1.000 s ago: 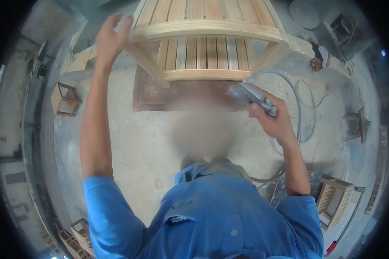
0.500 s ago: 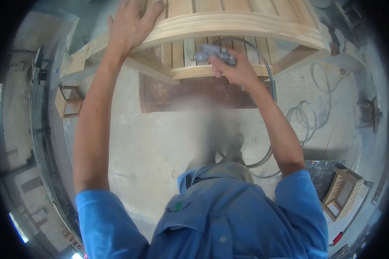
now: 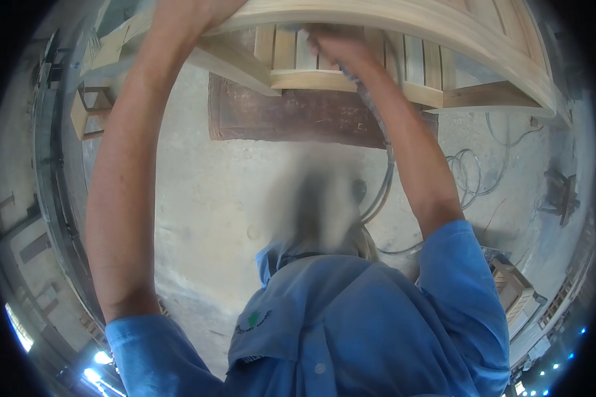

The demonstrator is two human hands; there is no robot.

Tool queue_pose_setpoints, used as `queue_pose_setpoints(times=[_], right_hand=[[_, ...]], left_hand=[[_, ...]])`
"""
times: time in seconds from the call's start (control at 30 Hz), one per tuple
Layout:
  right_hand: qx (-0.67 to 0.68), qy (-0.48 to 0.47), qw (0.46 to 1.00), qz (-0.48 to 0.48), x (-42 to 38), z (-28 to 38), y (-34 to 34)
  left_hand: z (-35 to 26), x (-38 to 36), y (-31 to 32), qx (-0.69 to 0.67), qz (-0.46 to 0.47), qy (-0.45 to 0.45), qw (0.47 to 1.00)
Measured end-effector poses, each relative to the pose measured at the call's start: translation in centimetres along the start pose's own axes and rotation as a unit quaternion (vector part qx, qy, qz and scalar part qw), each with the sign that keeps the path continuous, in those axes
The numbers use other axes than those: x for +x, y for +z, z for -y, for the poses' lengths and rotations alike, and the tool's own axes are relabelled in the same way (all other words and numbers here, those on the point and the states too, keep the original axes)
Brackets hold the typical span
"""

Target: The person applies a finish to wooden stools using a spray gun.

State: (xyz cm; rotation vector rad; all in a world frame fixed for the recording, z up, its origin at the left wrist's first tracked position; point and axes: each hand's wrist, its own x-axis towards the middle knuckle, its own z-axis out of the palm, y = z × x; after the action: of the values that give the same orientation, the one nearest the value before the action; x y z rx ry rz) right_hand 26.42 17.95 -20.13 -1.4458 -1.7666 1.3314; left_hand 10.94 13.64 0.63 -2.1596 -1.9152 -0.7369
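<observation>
My left hand (image 3: 195, 14) rests on the curved front rail (image 3: 351, 12) of a pale slatted wooden piece that looks like a bench. Its thumb lies stretched along the wood, and the other fingers are cut off by the top edge. My right hand (image 3: 341, 49) reaches beneath that rail, in front of the lower slats (image 3: 285, 49), closed around a spray gun (image 3: 298, 26). The gun is blurred and mostly hidden by the rail and hand. Its hose (image 3: 377, 192) hangs down beside my right forearm.
A brown board (image 3: 291, 116) lies on the concrete floor (image 3: 205, 198) under the bench. Loops of clear hose (image 3: 467, 175) lie at the right. A small wooden stool (image 3: 94, 109) stands at the left, and another slatted wooden piece (image 3: 520, 298) at the lower right.
My right hand has moved up and in under the rail with the spray gun, which is now mostly out of sight. My view has shifted, and the bench sits higher in it.
</observation>
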Motion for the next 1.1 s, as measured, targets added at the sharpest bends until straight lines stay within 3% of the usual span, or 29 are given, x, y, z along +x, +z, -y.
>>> queue_pose_setpoints(times=[0.03, 0.13, 0.23, 0.33, 0.53, 0.83, 0.97, 1.1], right_hand=[[-0.067, -0.003, 0.998, -0.014, 1.6, -1.4, 0.0], [-0.072, -0.293, 0.928, -0.219, 2.5, -3.0, -1.2], [-0.108, -0.236, 0.949, -0.181, 0.9, -2.4, -1.3], [0.062, -0.019, 0.998, -0.004, -7.5, 3.3, -3.5], [0.065, -0.003, 0.998, 0.026, -13.7, 1.8, -4.7], [0.071, -0.223, 0.956, -0.176, -16.2, 0.9, -7.4], [0.073, -0.179, 0.967, -0.163, -16.7, 1.5, -7.5], [0.071, -0.143, 0.983, -0.085, -21.0, 1.1, -7.6]], left_hand=[[-0.2, -0.1, -0.1, 0.01, 0.0, -0.008, 1.0], [-0.6, -0.3, -0.5, 0.036, -0.005, -0.026, 0.999], [-0.5, -0.5, -0.2, 0.043, -0.021, -0.025, 0.999], [-0.2, -0.6, -0.1, 0.04, -0.03, -0.024, 0.998], [-0.7, -0.8, -0.4, 0.05, -0.021, -0.058, 0.997], [-1.1, -1.0, -0.8, 0.06, -0.041, -0.075, 0.995], [-0.8, -1.0, -0.5, 0.058, -0.055, -0.068, 0.994], [-0.7, -1.2, -0.5, 0.065, -0.061, -0.065, 0.994]])
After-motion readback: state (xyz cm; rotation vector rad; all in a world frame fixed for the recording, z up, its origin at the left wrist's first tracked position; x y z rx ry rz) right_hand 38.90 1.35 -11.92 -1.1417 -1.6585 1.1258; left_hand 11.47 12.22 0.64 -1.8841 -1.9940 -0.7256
